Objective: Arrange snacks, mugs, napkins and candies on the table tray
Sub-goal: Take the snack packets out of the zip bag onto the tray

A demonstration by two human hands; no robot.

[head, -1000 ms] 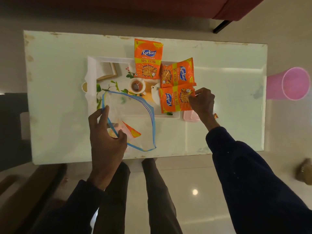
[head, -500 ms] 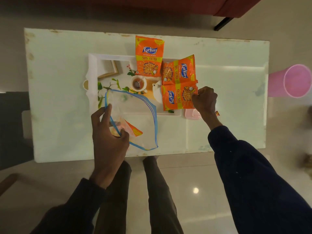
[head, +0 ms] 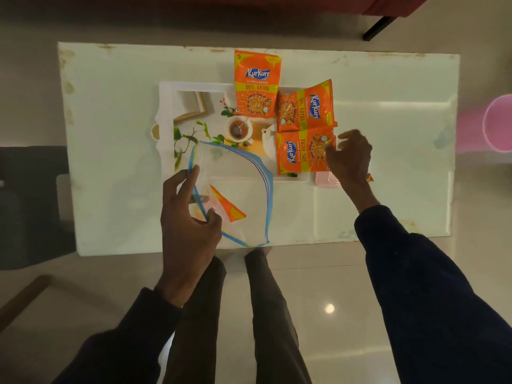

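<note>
A white tray (head: pixel 166 106) with a printed tea-and-leaves picture lies on the pale table (head: pixel 110 189). Three orange Kurkure snack packets rest on its right part: one upright at the back (head: pixel 257 84), one turned sideways (head: pixel 304 108), one in front (head: pixel 300 153). My right hand (head: pixel 349 159) hovers at the front packet's right edge with fingers spread, holding nothing. My left hand (head: pixel 188 214) pinches the blue-edged rim of a clear zip bag (head: pixel 238 195), which overlaps the tray's front edge. One more orange packet (head: pixel 227 207) lies inside the bag.
A pink lidded box (head: pixel 324 182) lies on the table beside the tray's front right corner, partly under my right wrist. A pink bucket (head: pixel 498 123) stands on the floor right of the table. My legs are at the table's near edge.
My right hand has let go of the front snack packet and opened its fingers; the packet now lies flat on the tray. My left hand still holds the zip bag.
</note>
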